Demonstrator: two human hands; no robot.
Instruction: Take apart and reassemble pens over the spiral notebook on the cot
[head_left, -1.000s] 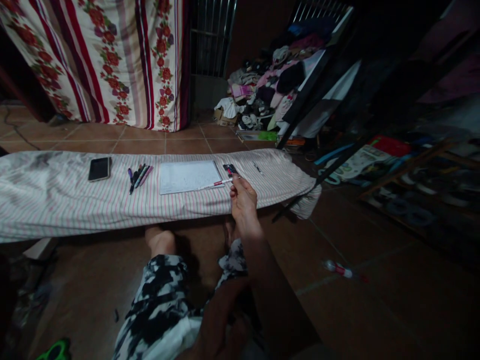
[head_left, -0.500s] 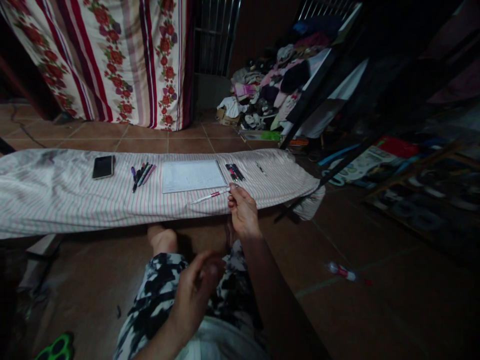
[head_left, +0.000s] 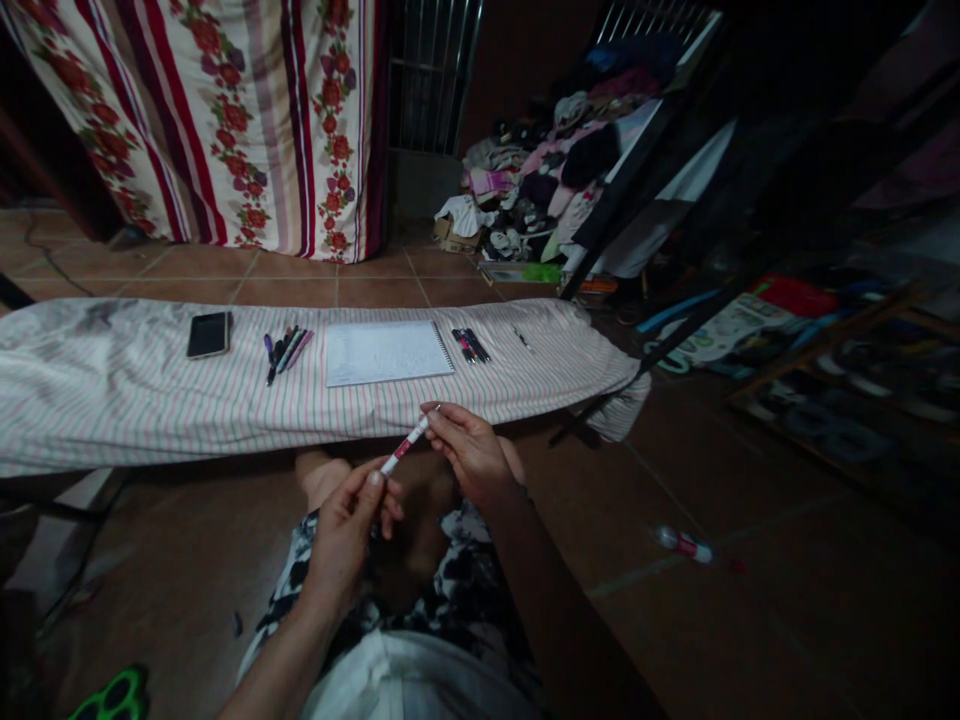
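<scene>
Between my two hands a white pen with a red band [head_left: 406, 446] is held at a slant, in front of the cloth-covered bench's near edge. My left hand [head_left: 346, 520] pinches its lower end between thumb and fingers. At the upper end, the fingertips of my right hand [head_left: 472, 452] are closed on it. Beyond the hands lies a spiral notebook [head_left: 388, 352] with faint marks on its page. Several dark pens [head_left: 471, 346] lie in a row right of it, and a bunch of coloured pens [head_left: 286, 352] lies to its left.
A striped cloth [head_left: 150, 420] covers the long bench. On it are a dark-screened phone or tablet [head_left: 208, 335] and a thin pen-like piece [head_left: 523, 339]. A plastic bottle [head_left: 684, 544] lies on the tiled floor at right. Heaped clothes [head_left: 540, 180] stand behind.
My right hand has drawn the pen back from the notebook's near edge toward me. My left hand has risen from my lap and taken hold of the pen's other end.
</scene>
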